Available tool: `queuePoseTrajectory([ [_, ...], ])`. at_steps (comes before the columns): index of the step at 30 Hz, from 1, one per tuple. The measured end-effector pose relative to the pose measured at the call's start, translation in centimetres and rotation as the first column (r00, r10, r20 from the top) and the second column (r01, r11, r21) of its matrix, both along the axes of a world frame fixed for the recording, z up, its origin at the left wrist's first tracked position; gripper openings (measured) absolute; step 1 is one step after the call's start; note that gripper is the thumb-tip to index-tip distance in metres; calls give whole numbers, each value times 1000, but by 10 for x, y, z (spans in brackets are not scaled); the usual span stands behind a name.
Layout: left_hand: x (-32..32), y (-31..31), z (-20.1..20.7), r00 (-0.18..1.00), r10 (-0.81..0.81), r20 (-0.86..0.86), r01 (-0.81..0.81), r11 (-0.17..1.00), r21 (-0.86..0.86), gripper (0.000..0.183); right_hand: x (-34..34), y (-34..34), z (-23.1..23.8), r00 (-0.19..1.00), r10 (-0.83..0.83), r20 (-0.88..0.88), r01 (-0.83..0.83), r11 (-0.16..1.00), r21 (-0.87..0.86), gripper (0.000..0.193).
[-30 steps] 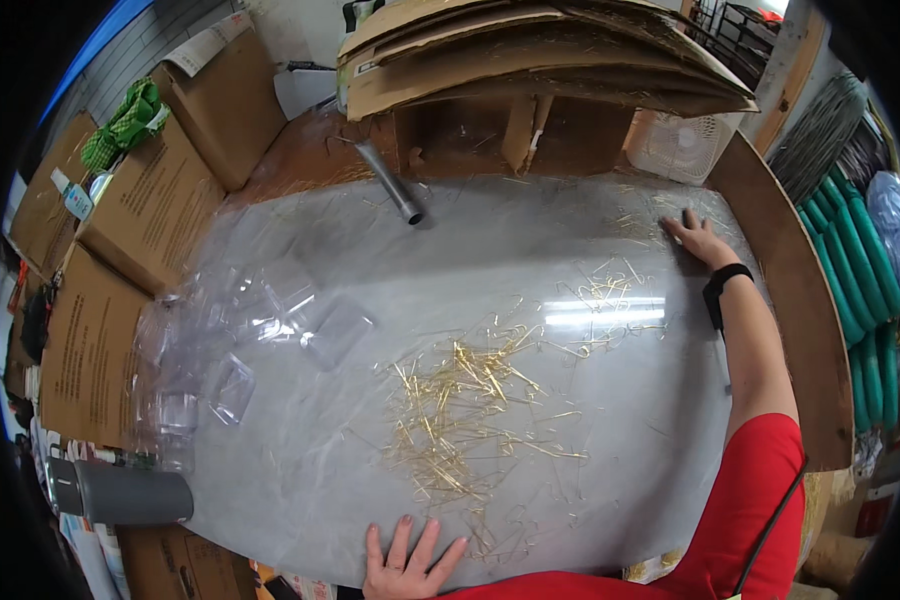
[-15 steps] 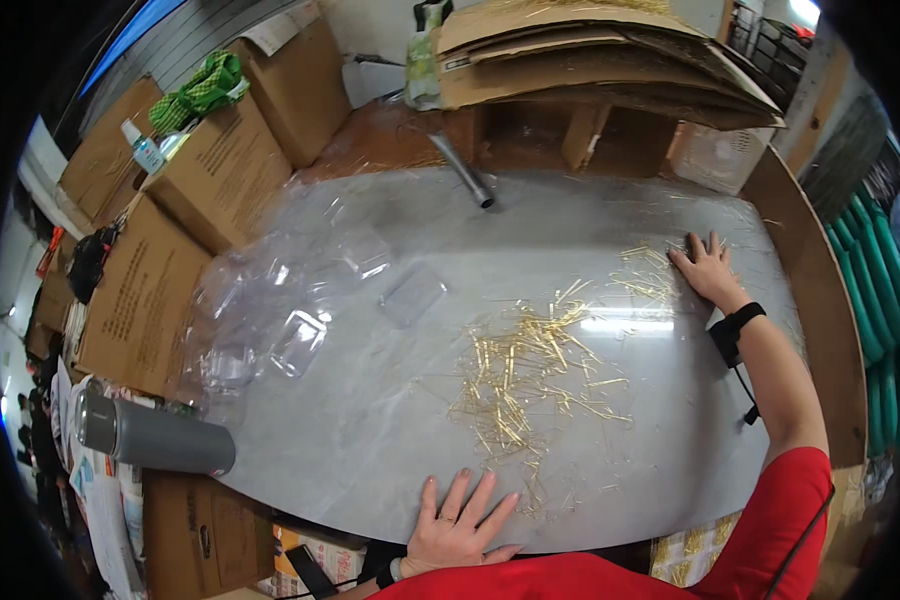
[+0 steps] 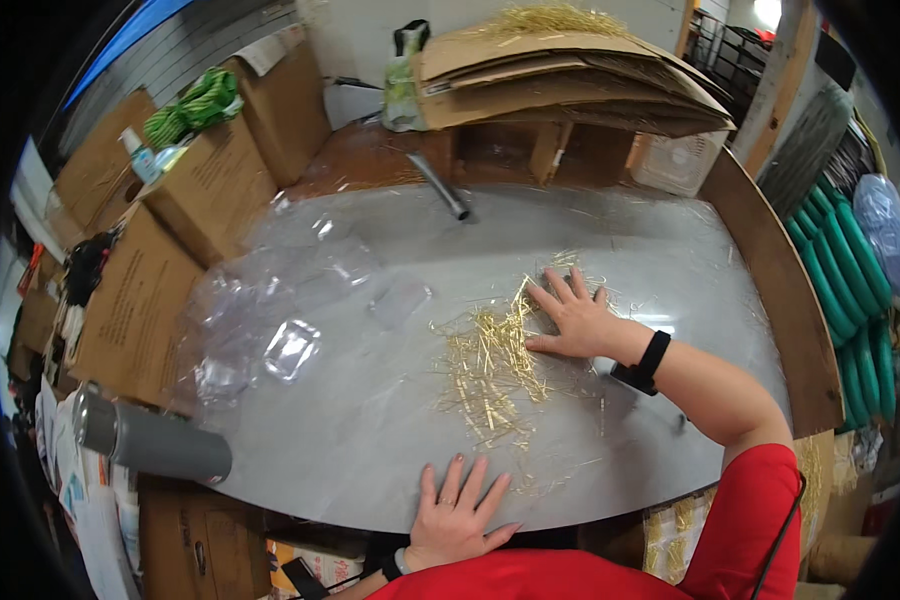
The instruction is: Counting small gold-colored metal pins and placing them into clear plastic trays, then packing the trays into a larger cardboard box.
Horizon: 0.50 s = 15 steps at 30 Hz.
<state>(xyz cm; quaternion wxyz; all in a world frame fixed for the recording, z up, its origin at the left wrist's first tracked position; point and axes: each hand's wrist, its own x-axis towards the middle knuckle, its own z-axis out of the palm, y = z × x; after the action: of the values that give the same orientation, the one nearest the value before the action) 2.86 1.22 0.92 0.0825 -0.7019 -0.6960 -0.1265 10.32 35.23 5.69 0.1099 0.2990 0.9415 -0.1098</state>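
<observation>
We see the gold wires (image 3: 490,365) in a loose, tangled heap near the middle of the grey table (image 3: 360,440), with thinner strays around its edges. The right hand (image 3: 582,322) lies palm down at the heap's upper right side, fingers spread apart, the thumb touching the wires; we cannot tell whether any are caught under the palm. More wires poke out past its fingertips. The left hand (image 3: 458,515) rests flat at the near edge, fingers apart, holding nothing that we can see. As far as we can judge, the gathering is well along: most wires on the table lie in one pile. What is left, we would say, is the strays beside the right hand and below the heap, and the pile itself is unsorted, its wires pointing every way. Further out, we see clear plastic boxes (image 3: 292,350) crowded on the left, a metal tube (image 3: 438,187) toward the far side and a grey bottle (image 3: 165,440) on its side at the left edge. Beyond the table's far edge, stacked cardboard (image 3: 570,80) carries another heap of gold strands (image 3: 560,20).
</observation>
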Motion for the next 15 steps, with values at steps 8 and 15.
queuePoseTrajectory([
  [8, 2, -7, -1, 998, -26, 54, 20, 993, 113, 64, -130, -36, -14, 746, 541, -388, -408, 832, 376, 46],
  [15, -3, -15, -9, 968, -76, 241, 36, 986, 165, 65, -168, -91, 7, 879, 451, -153, -379, 858, 347, 35],
])
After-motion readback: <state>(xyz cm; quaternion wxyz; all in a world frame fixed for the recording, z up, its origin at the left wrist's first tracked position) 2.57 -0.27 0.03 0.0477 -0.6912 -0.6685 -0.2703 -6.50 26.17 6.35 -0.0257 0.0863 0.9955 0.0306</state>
